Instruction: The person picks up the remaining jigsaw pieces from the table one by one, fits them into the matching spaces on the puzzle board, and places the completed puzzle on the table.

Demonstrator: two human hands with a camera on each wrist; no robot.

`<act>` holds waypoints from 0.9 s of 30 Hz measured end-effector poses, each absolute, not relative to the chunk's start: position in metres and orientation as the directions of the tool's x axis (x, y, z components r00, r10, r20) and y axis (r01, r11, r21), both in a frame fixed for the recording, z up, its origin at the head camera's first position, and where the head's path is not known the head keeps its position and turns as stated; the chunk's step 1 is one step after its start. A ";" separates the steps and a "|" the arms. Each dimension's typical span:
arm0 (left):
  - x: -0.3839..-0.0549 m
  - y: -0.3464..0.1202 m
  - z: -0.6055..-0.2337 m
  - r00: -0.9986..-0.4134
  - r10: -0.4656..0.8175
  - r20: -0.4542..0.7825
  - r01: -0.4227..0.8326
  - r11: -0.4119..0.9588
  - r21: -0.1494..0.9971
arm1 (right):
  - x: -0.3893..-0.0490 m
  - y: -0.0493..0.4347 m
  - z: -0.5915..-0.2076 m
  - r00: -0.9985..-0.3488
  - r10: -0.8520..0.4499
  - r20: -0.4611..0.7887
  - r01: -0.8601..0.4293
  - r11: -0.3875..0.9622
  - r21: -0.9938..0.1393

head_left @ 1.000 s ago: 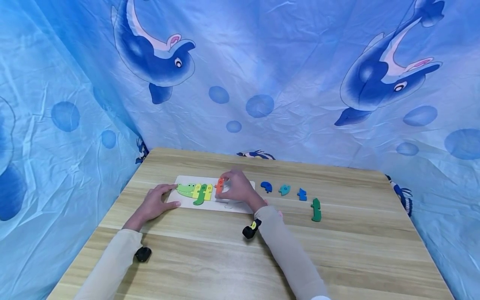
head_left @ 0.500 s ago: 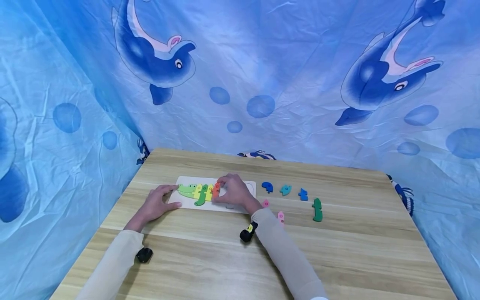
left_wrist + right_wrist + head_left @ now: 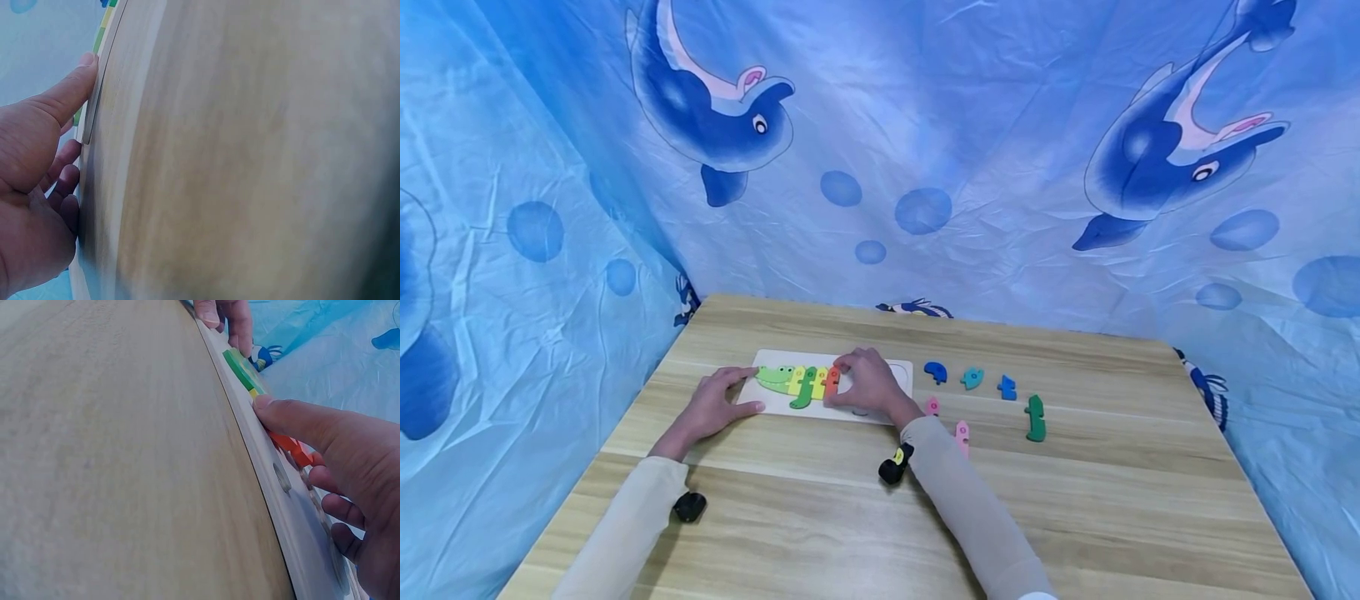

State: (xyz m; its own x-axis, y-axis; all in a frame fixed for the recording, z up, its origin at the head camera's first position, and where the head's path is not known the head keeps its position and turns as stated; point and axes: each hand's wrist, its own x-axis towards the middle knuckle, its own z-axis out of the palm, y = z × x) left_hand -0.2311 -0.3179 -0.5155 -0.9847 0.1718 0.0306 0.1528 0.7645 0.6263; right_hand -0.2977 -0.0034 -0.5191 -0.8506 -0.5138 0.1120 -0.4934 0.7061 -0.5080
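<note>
A white puzzle board (image 3: 778,357) lies on the table with crocodile pieces in its left part: a light green head (image 3: 772,380), yellow segments and a green leg piece (image 3: 803,392). My right hand (image 3: 872,386) pinches an orange puzzle piece (image 3: 832,380) between thumb and fingers, right beside the yellow segment. In the right wrist view the orange piece (image 3: 292,447) sits low at the board, and bare recesses show beside it. My left hand (image 3: 711,405) holds the board's left end, thumb at the near edge; the left wrist view shows that thumb (image 3: 78,84) against the board's side.
Right of the board lie loose pieces: dark blue (image 3: 936,372), teal (image 3: 972,378), blue (image 3: 1007,387), green (image 3: 1035,418) and two pink ones, one (image 3: 932,406) near my right wrist and another (image 3: 962,433) beside the sleeve. A blue dolphin-print curtain (image 3: 1000,275) stands behind the wooden table (image 3: 805,508).
My right hand has moved slightly left, bringing the orange piece down against the yellow segment. Both pink pieces show more beside the sleeve. My left hand keeps its place on the board.
</note>
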 end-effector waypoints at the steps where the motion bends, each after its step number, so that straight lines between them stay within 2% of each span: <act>1: -0.231 -0.318 -0.515 -0.985 0.172 0.030 0.152 0.764 0.627 | -0.298 -0.003 -0.519 -0.850 -0.515 0.112 -0.495 0.708 -0.504; 19: -0.233 -0.318 -0.517 -0.986 0.167 0.018 0.142 0.770 0.622 | -0.296 -0.002 -0.514 -0.856 -0.516 0.031 -0.450 0.716 -0.534; 27: -0.233 -0.317 -0.516 -0.986 0.165 0.015 0.138 0.770 0.623 | -0.295 0.008 -0.505 -0.848 -0.524 0.083 -0.477 0.684 -0.552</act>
